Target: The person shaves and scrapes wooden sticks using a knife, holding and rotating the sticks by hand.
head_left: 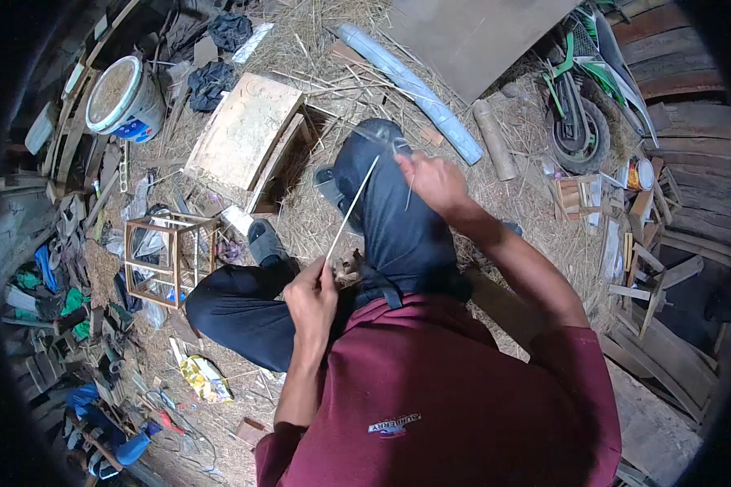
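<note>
A thin pale stick (353,205) slants up across my dark trousers. My left hand (311,299) is closed round its lower end, thumb pointing up along it. Over the raised knee, my right hand (433,183) is closed in a pinch, near the stick's upper end. Beside its fingers is a small object too fine to make out, and a thin strand hangs below them. Whether the stick's upper end touches my right hand is not clear.
A wooden box (248,130) stands ahead on the straw, with a small wooden frame (175,258) to its left. Farther left is a white bucket (115,96). A grey roll (410,85) lies ahead; a motorbike wheel (581,136) is at the right.
</note>
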### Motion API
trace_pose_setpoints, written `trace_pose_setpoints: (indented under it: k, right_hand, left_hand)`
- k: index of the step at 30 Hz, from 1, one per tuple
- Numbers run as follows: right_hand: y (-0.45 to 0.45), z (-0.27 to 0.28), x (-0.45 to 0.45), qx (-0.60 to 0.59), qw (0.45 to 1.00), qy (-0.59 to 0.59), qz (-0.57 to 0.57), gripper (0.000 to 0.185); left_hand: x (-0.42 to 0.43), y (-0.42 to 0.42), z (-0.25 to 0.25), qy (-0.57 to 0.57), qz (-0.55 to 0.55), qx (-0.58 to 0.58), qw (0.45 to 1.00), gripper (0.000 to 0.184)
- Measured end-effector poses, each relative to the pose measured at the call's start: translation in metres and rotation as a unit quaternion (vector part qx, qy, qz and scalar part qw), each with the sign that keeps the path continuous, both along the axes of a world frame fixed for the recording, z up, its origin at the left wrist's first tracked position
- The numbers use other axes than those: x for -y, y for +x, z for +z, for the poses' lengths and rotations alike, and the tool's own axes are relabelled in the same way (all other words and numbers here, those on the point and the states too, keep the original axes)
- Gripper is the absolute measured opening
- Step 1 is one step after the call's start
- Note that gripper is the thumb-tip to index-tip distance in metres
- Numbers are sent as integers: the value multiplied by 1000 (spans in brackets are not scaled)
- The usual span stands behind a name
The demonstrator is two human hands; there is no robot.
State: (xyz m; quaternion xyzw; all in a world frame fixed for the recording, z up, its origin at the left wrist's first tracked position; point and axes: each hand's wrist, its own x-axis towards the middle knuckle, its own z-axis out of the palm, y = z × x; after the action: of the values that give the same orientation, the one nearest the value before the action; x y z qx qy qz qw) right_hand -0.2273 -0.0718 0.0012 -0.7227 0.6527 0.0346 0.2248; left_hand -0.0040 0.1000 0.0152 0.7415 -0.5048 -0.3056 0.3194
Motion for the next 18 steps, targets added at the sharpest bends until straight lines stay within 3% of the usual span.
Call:
trace_pose_setpoints:
  k: [6, 13, 18]
  right_hand:
    - [-12, -17, -4, 38, 999, -19, 1, 59]
    - [11, 0, -19, 74, 993, -32, 87, 60]
    - [15, -3, -6, 59, 992, -12, 108, 61]
  left_hand:
    - [-3, 10, 1, -9, 56, -36, 998, 17]
    - [97, -37, -19, -108, -22, 42, 993, 19]
    - [98, -32, -23, -106, -46, 68, 991, 15]
